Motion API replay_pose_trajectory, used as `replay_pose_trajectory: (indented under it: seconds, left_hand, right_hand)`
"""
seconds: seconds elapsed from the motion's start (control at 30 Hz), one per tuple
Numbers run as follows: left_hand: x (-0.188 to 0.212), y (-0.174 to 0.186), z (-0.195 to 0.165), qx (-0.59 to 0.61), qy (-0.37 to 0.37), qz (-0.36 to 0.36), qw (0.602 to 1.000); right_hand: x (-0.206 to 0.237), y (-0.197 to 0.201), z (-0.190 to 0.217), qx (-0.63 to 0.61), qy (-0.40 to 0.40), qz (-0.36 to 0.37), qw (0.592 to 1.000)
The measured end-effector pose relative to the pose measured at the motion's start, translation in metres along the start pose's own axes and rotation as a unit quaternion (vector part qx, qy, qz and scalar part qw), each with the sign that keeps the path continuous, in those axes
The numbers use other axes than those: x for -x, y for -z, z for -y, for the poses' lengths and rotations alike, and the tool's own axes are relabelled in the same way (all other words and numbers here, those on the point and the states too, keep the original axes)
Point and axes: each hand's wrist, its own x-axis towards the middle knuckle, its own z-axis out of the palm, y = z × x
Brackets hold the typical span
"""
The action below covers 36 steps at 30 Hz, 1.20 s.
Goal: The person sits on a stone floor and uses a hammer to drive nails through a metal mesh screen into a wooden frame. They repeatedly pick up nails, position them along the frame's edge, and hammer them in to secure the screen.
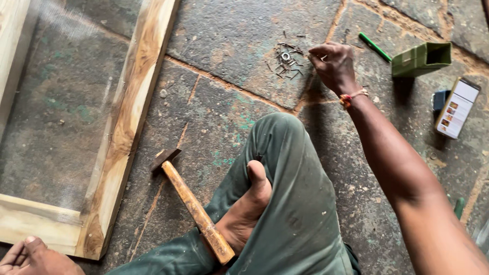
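Right hand [333,65] at 1 o'clock, fingers pinched narrow at edge of nail pile [287,57] on stone floor. Left hand [30,257] at 7 o'clock, grip cannot be told. Hammer [191,203] rests against foot [247,209]. Risk: loose sharp nails prick fingers or scatter; hammer may roll onto foot.

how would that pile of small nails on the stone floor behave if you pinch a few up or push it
The nails lie loose and tangled, so a push would likely scatter them rather than move the pile whole. Each looks thin and stiff, probably light, and fiddly to pinch off the rough floor. The right hand is at the pile's edge with fingertips together, which suits picking a few at a time.
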Motion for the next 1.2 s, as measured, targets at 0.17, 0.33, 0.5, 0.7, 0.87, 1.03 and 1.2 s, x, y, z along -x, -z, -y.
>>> replay_pose_trajectory:
  seconds: [0.17,0.33,0.5,0.7,0.87,1.03,1.2]
  left_hand:
    - [-0.007,-0.004,-0.025,-0.006,0.042,0.002,0.999]
    - [-0.009,-0.008,-0.006,-0.003,0.058,-0.003,0.998]
    - [-0.024,-0.012,0.013,0.157,0.049,-0.032,0.986]
    - [-0.004,-0.029,-0.132,0.241,0.050,0.073,0.966]
    - [0.034,-0.024,-0.275,0.187,-0.153,0.259,0.935]
    - [0.017,0.013,-0.280,0.164,-0.147,0.312,0.924]
    - [0.028,0.023,-0.223,0.114,-0.112,0.314,0.936]
  right_hand:
    - [-0.016,-0.014,0.012,0.054,-0.001,0.019,0.998]
    - [-0.019,-0.019,0.013,0.108,0.036,0.017,0.993]
    - [-0.016,-0.014,0.023,0.058,0.101,-0.046,0.992]
    - [-0.005,0.021,0.150,0.042,0.189,0.033,0.980]
    - [0.030,0.020,0.336,-0.183,0.241,0.226,0.926]
    - [0.062,-0.008,0.460,-0.184,0.113,0.425,0.879]
    - [0.079,-0.042,0.498,-0.195,0.122,0.444,0.866]
